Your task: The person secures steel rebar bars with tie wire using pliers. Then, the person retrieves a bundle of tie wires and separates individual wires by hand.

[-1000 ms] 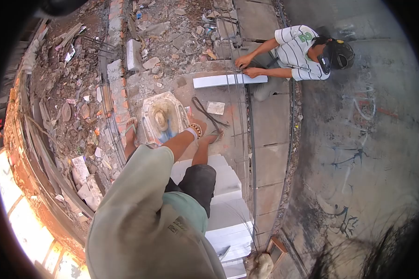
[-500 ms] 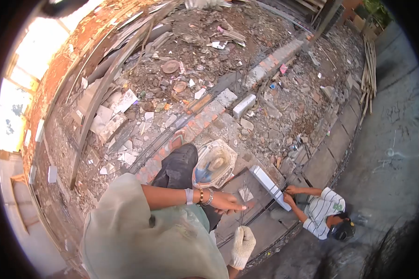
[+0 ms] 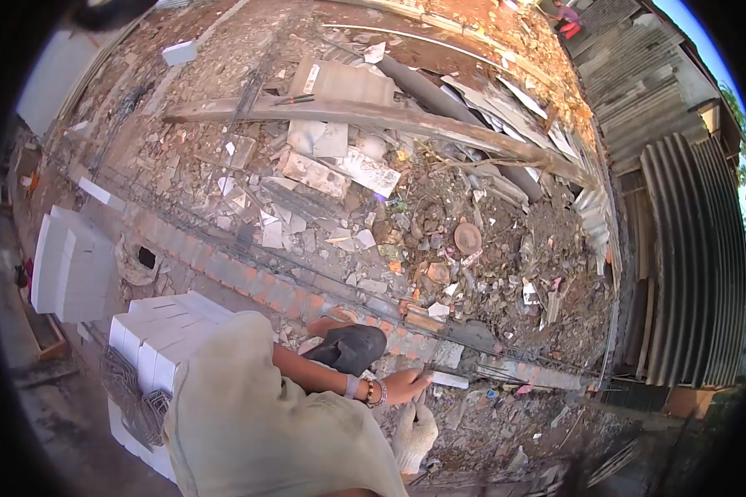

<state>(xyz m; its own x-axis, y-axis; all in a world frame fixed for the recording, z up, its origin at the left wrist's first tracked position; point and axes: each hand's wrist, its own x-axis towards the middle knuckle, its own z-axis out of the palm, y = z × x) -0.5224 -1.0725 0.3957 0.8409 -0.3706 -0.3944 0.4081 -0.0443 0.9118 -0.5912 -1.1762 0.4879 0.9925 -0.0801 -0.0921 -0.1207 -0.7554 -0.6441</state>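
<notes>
My left hand [image 3: 404,387] is bare, with a band and bracelets at the wrist. Its fingers are pinched together, and something thin, perhaps wire, seems to show between the hands, too small to make out. Just below it, my right hand [image 3: 415,434] wears a pale knitted glove and is closed, its thumb side up near the left fingertips. Past the left fingertips a pale block [image 3: 449,380] shows; it seems to lie on the ground behind. My dark-trousered knee [image 3: 352,348] is just above the left forearm.
White blocks are stacked [image 3: 174,319] at my left, bent metal rods [image 3: 137,402] against them. A brick footing [image 3: 249,277] with rebar crosses in front. Rubble, broken tiles [image 3: 365,170] and a long plank [image 3: 406,124] lie beyond. Corrugated sheets [image 3: 692,257] stand right; another person [image 3: 567,18] is far off.
My view has swung left, bringing the block stacks and corrugated sheets into sight. The co-worker in the striped shirt and the basin have left view. My hands stay close together.
</notes>
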